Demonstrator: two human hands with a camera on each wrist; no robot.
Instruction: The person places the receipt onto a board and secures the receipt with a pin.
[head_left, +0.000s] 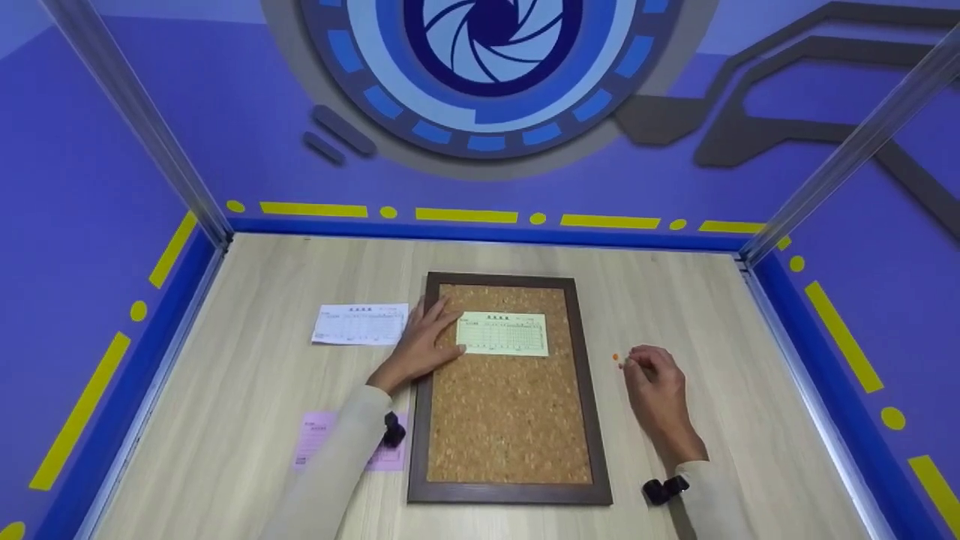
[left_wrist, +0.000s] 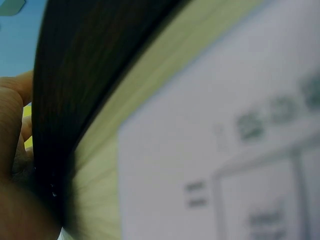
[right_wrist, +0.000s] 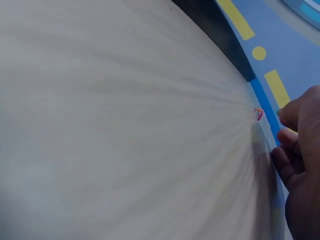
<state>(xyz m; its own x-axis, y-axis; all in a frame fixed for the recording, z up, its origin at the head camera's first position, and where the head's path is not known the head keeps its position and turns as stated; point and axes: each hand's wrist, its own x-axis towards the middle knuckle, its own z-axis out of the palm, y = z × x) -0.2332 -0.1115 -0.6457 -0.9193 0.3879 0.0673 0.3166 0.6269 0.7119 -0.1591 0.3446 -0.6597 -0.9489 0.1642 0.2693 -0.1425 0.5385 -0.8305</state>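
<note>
1) The left hand (head_left: 421,339) lies, fingers spread, over the far left of the cork board (head_left: 510,420), thumb at the near left corner of the pale green slip (head_left: 504,337), which lies on the cork's far half
2) The right hand (head_left: 661,388), right of the cork board, pinches a small green piece (right_wrist: 279,112), with an orange bit (head_left: 615,357) just beside it
3) The pale green slip should be light, limp and easily creased; best pressed flat or held by an edge
4) The small green piece is probably hard and easily dropped, so fingertips suit it
5) The cork board seems stiff and heavier; grip its dark frame (head_left: 510,493)
</note>
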